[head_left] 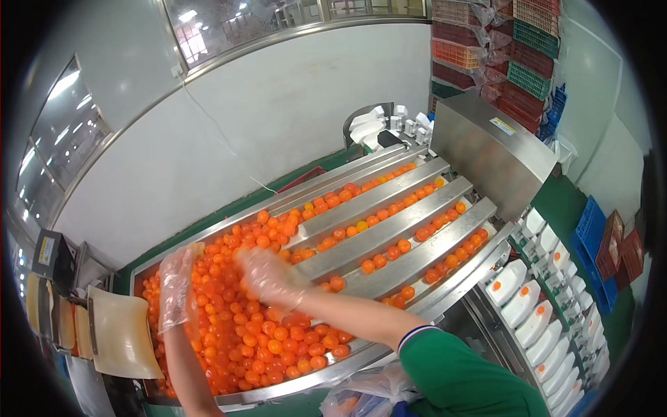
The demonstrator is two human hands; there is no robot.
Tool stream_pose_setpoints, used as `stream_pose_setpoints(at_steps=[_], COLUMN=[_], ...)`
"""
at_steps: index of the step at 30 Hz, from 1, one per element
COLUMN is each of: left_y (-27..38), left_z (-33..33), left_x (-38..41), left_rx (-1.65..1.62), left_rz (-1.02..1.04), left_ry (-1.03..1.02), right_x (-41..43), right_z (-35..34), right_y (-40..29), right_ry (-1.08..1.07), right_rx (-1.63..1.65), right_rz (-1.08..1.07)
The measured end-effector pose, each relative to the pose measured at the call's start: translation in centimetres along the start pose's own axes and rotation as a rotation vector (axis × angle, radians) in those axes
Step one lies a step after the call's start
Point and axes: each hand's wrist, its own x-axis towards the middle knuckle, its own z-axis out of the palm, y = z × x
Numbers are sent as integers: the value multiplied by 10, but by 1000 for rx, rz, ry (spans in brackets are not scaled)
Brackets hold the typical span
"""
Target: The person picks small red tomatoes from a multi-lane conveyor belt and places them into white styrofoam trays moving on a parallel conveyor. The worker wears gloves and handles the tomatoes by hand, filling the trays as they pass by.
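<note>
A deep heap of glossy orange-red balls (260, 333), which could be egg yolks or small fruit, lies in a stainless steel tray (323, 378) before me. My left hand (180, 276), in a loose clear plastic glove, is over the left side of the heap. My right hand (268, 273), gloved the same way and blurred, reaches across the middle, close to the inlets of the lanes. The fingers of both hands are too unclear to show whether they hold anything. Beyond my right hand, steel dividers (375, 234) separate lanes where balls stand in single rows.
A steel housing (487, 151) covers the lanes' far end. White cups (526, 302), some holding one ball, line a conveyor at right. A hopper chute (122, 331) stands at left. Stacked plastic crates (526, 78) rise behind. A clear plastic bag (370, 391) hangs near my body.
</note>
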Motion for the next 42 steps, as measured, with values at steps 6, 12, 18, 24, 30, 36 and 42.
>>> stream_pose_setpoints(at_steps=[6,12,18,24,30,36,42], left_y=[36,7,0,-18,-43,-47,-39], left_z=[40,25,80,168,192,123,71], left_x=[34,46,77,111,140,129,84], left_rx=[10,-37,-76,-174,-72,617,1123], left_rz=[-25,-143,-109,-26,-16,607,372], left_ry=[-149,-109,-279,-461,-530,-708,-609], right_x=[-1,10,7,21,69,48,4], right_z=[4,-109,-113,-45,-20,17,-18], right_y=[-37,51,253,312,143,72,-13], right_ry=[-165,-99,372,557,32,-82,-316], right_rx=[115,95,-100,-367,415,450,498], right_rz=[-256,-79,342,311,300,117,43])
